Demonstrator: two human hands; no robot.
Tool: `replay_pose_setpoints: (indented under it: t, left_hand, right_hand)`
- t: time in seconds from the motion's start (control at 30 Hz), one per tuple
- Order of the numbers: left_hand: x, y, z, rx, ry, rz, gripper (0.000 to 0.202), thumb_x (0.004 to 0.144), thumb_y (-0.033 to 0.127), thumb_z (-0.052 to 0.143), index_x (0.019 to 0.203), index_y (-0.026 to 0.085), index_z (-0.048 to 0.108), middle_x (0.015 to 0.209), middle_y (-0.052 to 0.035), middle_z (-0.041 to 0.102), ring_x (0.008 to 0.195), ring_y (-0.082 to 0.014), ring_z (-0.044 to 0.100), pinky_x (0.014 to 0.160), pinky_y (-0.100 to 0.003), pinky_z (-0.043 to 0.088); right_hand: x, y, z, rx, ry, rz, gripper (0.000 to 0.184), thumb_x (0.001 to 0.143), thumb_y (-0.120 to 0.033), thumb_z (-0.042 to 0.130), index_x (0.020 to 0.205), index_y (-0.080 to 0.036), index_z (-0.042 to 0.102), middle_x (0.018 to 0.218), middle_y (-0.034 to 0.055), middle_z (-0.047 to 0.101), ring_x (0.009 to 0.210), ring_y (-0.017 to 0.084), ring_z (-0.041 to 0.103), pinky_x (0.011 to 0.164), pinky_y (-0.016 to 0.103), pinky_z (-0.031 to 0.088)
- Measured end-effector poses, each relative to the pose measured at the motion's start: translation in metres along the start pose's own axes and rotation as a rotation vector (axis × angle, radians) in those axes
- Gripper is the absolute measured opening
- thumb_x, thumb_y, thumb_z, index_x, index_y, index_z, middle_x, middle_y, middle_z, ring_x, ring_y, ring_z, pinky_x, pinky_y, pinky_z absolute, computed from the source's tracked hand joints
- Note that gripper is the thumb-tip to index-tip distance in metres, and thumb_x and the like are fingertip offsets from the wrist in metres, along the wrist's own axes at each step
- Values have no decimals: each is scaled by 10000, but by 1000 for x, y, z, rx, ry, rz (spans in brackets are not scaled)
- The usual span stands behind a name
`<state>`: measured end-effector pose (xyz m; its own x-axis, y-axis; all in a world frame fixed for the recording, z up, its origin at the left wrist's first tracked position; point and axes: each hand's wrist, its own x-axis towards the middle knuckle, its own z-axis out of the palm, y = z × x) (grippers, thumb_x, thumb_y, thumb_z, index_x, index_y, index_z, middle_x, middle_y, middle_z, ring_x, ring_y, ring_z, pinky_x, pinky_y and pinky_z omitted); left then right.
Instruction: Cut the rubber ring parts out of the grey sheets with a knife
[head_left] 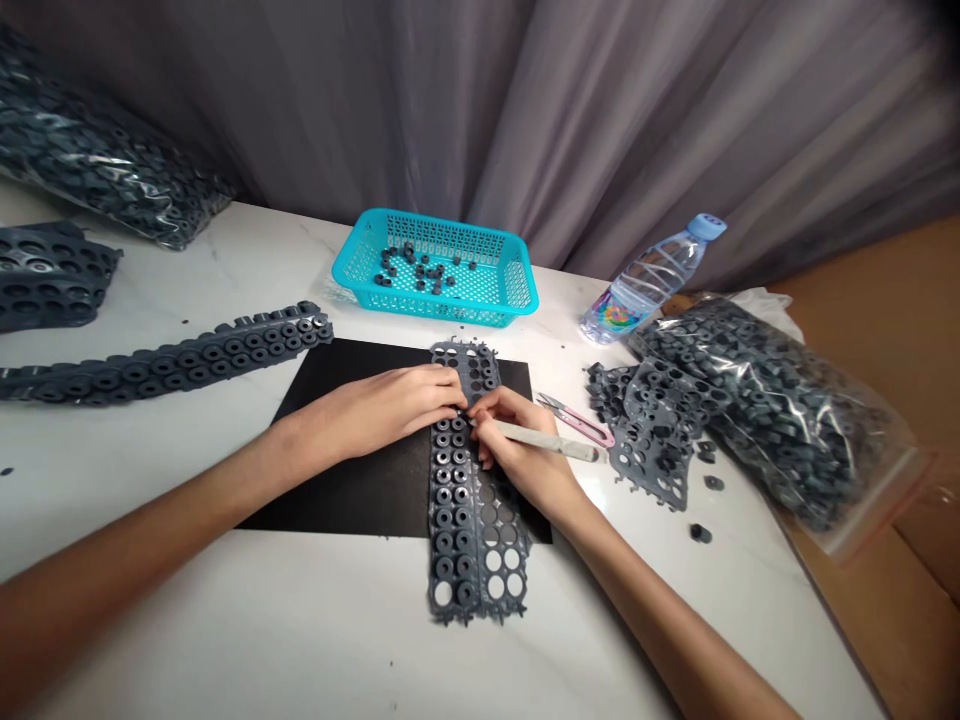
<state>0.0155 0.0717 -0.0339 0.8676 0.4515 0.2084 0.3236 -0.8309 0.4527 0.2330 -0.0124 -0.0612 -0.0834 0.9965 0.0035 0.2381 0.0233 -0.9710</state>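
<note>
A dark grey moulded rubber sheet (454, 495) lies lengthwise in front of me, partly on a black mat (352, 490). Its left rows carry ring-shaped rubber pieces, while many holes in the right rows are open. My left hand (409, 405) rests across the sheet from the left, fingers together and closed on it near its upper part. In my right hand (529, 450) is a pen-shaped tool with a whitish wrapped handle (551, 440). Its tip meets the sheet beside my left fingertips, where the fingers hide it.
Behind the mat stands a turquoise basket (442, 310) with several small rubber pieces. To the right are pink thread snips (581, 420), a water bottle (649, 280), punched rubber scraps (652, 430) and a filled plastic bag (795, 430). Leftward lie a rubber strip (172, 365) and another bag (112, 160).
</note>
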Motion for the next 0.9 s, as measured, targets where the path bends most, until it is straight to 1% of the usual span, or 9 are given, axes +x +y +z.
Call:
replay_pose_setpoints:
  t: [0.13,0.23,0.37,0.43,0.53,0.6,0.67,0.73,0.9]
  left_hand:
    - [0,-1,-2,16,-23,15,237,1129,254,493,1182,214,720,1216,-61,730,1161,-219,705,1055,-358,524]
    - [1,-1,-1,17,-36,14,242,1132,245,474,1175,193,707,1241,-74,719,1199,-229,689,1099,-383,506]
    - [3,1,4,-79,27,-29,225,1103,196,496,1086,193,720,1194,-68,732,1136,-228,701,1057,-384,530]
    - [5,2,6,-234,134,-131,177,1071,204,554,1017,196,723,1091,-52,745,996,-208,726,942,-354,574]
    - [9,-1,-1,-640,389,-373,115,1002,295,695,1001,180,707,956,-33,738,834,-183,745,821,-320,614]
    - [11,-5,-10,-872,541,-468,193,959,340,767,1013,166,703,965,-39,743,855,-176,752,868,-321,624]
    - [11,-8,-18,-995,606,-493,228,935,345,807,1016,155,710,1026,-62,763,938,-173,750,973,-331,605]
    - [9,-9,-20,-1090,559,-505,228,932,327,819,1032,148,719,1060,-82,783,996,-177,750,1047,-346,577]
    - [3,-4,-8,-1289,289,-498,250,983,273,763,1208,166,747,1187,-103,793,1152,-210,750,1181,-404,505]
  right_hand:
    - [0,0,0,-25,0,-8,46,942,-224,612,938,-220,657,695,-39,640,538,127,595,510,219,489]
    - [-2,-2,1,-72,3,-20,47,952,-230,611,937,-219,654,699,-42,639,550,125,595,516,215,470]
    - [-5,-6,2,-157,11,-33,47,955,-230,621,920,-219,650,718,-41,645,564,122,595,532,214,459]
    - [-5,-6,2,-171,8,-30,42,954,-226,624,926,-220,654,719,-39,646,571,124,597,537,215,459]
    - [-5,-4,2,-148,0,-19,50,954,-220,611,948,-218,661,743,-30,657,579,127,602,530,215,471]
    - [-4,-2,2,-106,-1,-7,57,951,-220,606,953,-213,663,755,-26,660,573,125,603,515,213,486]
    - [-3,0,1,-41,9,8,68,946,-216,601,966,-208,665,748,-27,657,551,121,599,492,212,498]
    - [-3,0,0,29,51,12,71,953,-229,601,982,-204,661,739,-29,660,518,114,586,459,208,496]
    - [-1,-1,-4,70,233,-53,171,1025,-359,612,1004,-195,655,726,-31,656,461,92,547,409,196,465]
